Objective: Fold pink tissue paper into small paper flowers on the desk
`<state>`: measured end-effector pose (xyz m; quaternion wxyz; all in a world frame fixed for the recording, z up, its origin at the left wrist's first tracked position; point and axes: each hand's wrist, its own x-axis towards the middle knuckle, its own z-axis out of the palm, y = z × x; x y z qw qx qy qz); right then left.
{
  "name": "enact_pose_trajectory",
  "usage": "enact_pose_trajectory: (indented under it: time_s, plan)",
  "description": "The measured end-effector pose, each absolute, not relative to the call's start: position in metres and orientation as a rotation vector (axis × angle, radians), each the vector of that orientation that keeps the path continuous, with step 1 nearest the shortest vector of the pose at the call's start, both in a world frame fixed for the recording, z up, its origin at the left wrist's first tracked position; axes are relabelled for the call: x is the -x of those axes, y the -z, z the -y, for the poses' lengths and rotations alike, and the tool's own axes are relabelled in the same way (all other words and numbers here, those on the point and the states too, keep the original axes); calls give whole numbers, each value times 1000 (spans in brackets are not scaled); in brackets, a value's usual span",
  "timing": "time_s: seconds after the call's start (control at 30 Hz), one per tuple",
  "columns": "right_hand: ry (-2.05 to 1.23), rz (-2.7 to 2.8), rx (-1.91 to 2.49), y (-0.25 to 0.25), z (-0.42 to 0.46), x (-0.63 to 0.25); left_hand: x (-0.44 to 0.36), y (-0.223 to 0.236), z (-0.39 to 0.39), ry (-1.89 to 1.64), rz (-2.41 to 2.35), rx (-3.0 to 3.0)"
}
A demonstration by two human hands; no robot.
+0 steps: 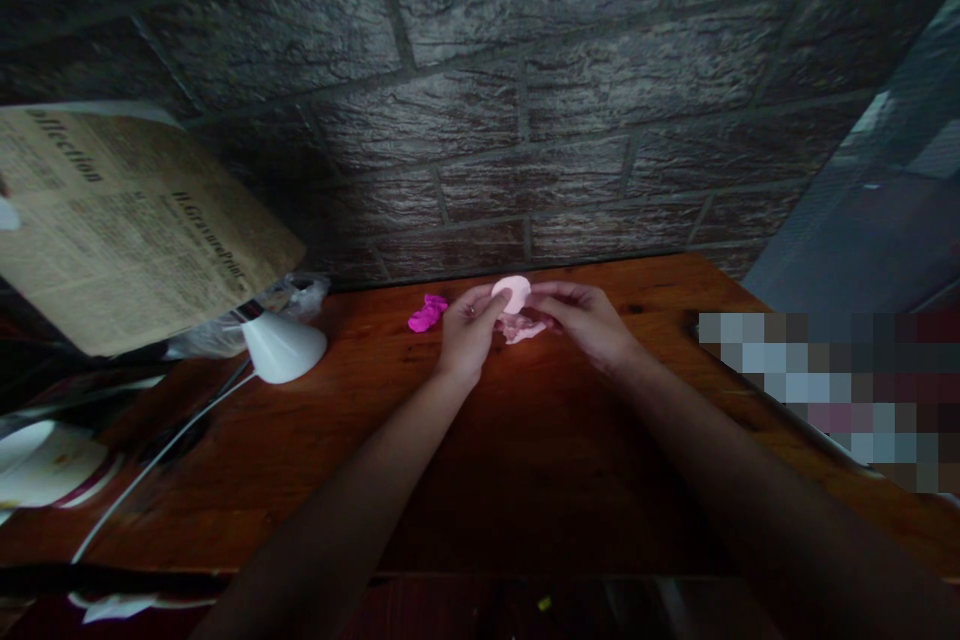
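Note:
A thin, pale pink round disc (513, 293) is held up over the back of the wooden table. My left hand (469, 330) pinches it from the left, with the thumb across its face. From the right, my right hand (585, 315) has its fingers closed at the disc's edge; the fingertips are partly hidden. Just below the disc, a crumpled light pink piece (523, 329) lies between the hands. To the left of my left hand sits a crumpled bright magenta piece (427, 313). I cannot tell whether these pieces are paper or cloth.
A lamp with a white base (285, 348) and a newsprint-patterned shade (135, 220) stands at the left, its white cord (165, 460) trailing forward. White cups (52, 465) are at the far left. Behind the wooden table (315, 480) rises a stone-block wall (480, 100).

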<state>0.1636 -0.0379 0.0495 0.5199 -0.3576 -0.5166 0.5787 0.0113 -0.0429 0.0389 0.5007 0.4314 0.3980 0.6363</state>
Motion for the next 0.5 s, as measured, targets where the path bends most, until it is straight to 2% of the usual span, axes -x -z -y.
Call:
enact_pose_trajectory:
  time_s: [0.5]
  plan:
    - [-1351,1227,901,-51,39,-165,-12,-39,43,-1588,-971,-1087]
